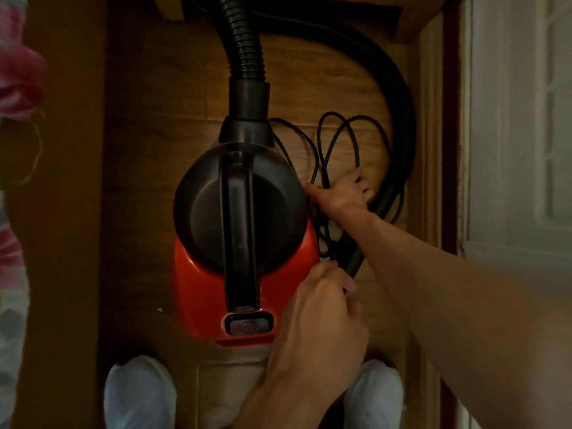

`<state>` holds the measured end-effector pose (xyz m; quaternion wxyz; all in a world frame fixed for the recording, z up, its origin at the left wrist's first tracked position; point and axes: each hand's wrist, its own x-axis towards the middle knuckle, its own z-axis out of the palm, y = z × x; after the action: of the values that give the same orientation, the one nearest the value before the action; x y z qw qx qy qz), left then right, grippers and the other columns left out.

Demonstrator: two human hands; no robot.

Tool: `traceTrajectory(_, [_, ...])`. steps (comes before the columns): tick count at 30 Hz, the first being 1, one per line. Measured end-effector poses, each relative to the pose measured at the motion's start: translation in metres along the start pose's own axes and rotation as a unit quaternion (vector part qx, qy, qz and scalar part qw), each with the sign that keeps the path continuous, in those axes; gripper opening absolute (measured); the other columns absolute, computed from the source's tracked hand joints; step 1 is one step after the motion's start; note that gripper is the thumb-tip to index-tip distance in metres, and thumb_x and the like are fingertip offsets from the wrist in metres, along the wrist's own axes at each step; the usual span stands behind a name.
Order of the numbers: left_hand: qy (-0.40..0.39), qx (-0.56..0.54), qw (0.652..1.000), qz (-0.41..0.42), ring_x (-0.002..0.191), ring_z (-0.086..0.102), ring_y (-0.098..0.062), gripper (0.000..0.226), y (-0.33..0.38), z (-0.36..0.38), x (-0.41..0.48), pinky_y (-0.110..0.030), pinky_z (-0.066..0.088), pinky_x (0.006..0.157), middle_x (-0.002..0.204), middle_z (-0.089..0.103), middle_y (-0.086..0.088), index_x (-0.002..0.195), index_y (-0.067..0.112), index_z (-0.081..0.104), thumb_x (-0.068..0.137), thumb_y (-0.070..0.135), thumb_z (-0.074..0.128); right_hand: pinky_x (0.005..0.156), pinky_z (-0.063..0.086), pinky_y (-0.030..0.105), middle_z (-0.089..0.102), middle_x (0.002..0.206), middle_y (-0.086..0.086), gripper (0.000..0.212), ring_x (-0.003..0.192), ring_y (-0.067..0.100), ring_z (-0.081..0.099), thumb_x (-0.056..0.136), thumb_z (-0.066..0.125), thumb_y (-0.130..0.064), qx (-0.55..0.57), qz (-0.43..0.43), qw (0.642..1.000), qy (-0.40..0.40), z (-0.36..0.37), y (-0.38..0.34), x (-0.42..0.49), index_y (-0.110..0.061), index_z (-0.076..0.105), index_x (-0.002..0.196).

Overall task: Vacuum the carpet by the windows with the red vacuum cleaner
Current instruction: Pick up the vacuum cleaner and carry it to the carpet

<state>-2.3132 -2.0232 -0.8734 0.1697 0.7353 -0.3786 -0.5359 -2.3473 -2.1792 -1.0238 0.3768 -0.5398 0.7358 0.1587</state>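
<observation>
The red vacuum cleaner (198, 289) lies on the wooden floor below me, with its black dust bowl and carry handle facing up. Its ribbed black hose (247, 51) leaves the top of the body and curves round on the right. The black power cord (349, 131) lies in loose loops to the right of the body. My right hand (343, 193) reaches into those loops and grips a bunch of cord beside the dust bowl. My left hand (322, 308), lower down by the red rear, has its fingers curled and pinches the cord there.
My two feet in white coverings (139, 394) (374, 394) stand just behind the vacuum. A brown wooden panel (62, 212) runs along the left, with pink and white fabric (15, 82) at its edge. A window frame (520, 150) lines the right side. Wooden furniture legs (167, 7) stand ahead.
</observation>
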Motion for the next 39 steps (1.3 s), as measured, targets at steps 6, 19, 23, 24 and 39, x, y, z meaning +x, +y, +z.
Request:
traceTrajectory(6, [0.020, -0.027, 0.999, -0.004, 0.107, 0.052, 0.001, 0.017, 0.000, 0.001, 0.000, -0.018, 0.045, 0.090, 0.121, 0.054, 0.019, 0.108, 0.027, 0.063, 0.097, 0.018, 0.052, 0.095, 0.051, 0.040, 0.048, 0.137, 0.014, 0.083, 0.125, 0.031, 0.049, 0.076, 0.079, -0.045, 0.010, -0.006, 1.000, 0.022, 0.019, 0.005, 0.012, -0.007, 0.039, 0.138])
traceTrajectory(19, [0.028, -0.035, 0.997, -0.054, 0.087, 0.047, 0.017, 0.017, -0.005, -0.017, -0.022, -0.011, 0.041, 0.071, 0.098, 0.064, 0.014, 0.093, 0.027, 0.066, 0.096, 0.021, 0.050, 0.073, 0.042, 0.031, 0.064, 0.116, 0.019, 0.033, 0.106, 0.036, 0.061, 0.102, 0.045, -0.026, 0.054, -0.086, 0.992, 0.073, -0.006, 0.020, -0.041, -0.001, 0.053, 0.122])
traceTrajectory(23, [0.047, -0.050, 0.994, -0.081, 0.080, 0.061, -0.003, 0.015, 0.000, -0.030, -0.043, -0.016, 0.044, 0.064, 0.087, 0.067, 0.011, 0.091, 0.027, 0.068, 0.095, 0.020, 0.055, 0.062, 0.044, 0.026, 0.061, 0.094, 0.004, 0.028, 0.084, 0.024, 0.064, 0.106, 0.039, -0.025, 0.186, -0.117, 0.969, 0.114, -0.047, 0.028, -0.088, -0.007, 0.051, 0.121])
traceTrajectory(24, [0.054, -0.075, 0.991, -0.095, 0.081, 0.062, -0.004, 0.013, 0.002, -0.034, -0.050, -0.018, 0.048, 0.069, 0.087, 0.067, 0.011, 0.092, 0.028, 0.067, 0.095, 0.021, 0.056, 0.063, 0.045, 0.023, 0.061, 0.095, 0.002, 0.027, 0.082, 0.018, 0.063, 0.105, 0.039, -0.024, 0.211, -0.127, 0.962, 0.119, -0.057, 0.031, -0.101, -0.008, 0.053, 0.121])
traceTrajectory(39, [-0.069, -0.424, 0.896, -0.114, 0.118, 0.061, -0.004, 0.073, 0.048, -0.048, -0.137, -0.028, 0.049, 0.100, 0.124, 0.068, 0.013, 0.131, 0.034, 0.056, 0.066, 0.048, 0.085, 0.078, 0.057, 0.039, 0.066, 0.093, -0.006, 0.017, 0.087, 0.015, 0.066, 0.095, 0.051, -0.039, 0.173, -0.193, 0.964, -0.058, -0.083, 0.076, -0.302, -0.023, 0.053, 0.098])
